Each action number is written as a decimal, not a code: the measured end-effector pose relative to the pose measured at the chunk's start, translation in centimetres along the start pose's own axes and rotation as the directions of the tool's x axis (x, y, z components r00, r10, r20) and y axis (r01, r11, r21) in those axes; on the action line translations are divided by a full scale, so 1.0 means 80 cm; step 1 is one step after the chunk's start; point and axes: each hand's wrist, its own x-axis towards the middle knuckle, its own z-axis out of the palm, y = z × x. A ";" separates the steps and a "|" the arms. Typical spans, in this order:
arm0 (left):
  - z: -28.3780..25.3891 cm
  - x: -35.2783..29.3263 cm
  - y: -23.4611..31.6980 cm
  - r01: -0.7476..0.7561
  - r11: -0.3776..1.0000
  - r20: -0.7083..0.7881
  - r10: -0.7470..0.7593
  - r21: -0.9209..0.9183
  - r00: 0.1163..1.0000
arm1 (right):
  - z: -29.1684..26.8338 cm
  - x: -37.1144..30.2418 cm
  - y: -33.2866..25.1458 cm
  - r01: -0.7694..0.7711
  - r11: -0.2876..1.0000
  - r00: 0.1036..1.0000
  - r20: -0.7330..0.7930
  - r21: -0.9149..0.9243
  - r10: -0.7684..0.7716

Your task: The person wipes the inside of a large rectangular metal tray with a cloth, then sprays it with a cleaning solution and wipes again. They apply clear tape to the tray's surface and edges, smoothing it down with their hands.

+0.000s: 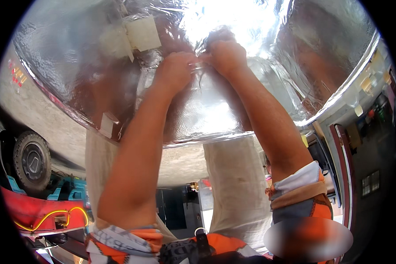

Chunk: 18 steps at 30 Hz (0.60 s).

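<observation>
A large, shiny silver foil sheet [202, 116] with creases spans the upper part of the view. My left hand [177, 70] is against it with fingers bent and closed. Close beside it, my right hand [228, 57] is also closed, its thumb side turned toward the left fingertips. Between the two sets of fingertips the foil gathers into small wrinkles, pinched there. A cream tape patch [143, 33] sticks to the foil left of my hands. Another pale patch [108, 124] is at the foil's lower left edge. Glare washes out the surface beyond my right hand.
At the left stand a black tyre [31, 161] and a red object [20, 210] with a yellow cable [46, 215] across it. Teal parts [70, 189] lie beside them. A beige cloth-like strip [237, 185] runs below the foil. Shelving and dark clutter fill the right side.
</observation>
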 end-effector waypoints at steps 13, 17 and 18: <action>-0.047 -0.027 0.037 0.258 0.931 -0.005 -0.265 0.257 0.964 | 0.010 -0.002 0.029 0.045 0.992 0.997 0.053 0.122 -0.052; -0.014 -0.022 0.025 -0.160 0.986 -0.034 0.159 -0.046 0.987 | 0.001 0.000 0.043 0.114 0.987 0.980 0.149 0.117 -0.131; -0.006 -0.015 0.012 -0.140 0.988 -0.005 0.140 -0.067 0.990 | -0.013 0.003 0.035 0.072 0.997 0.968 0.238 0.023 -0.075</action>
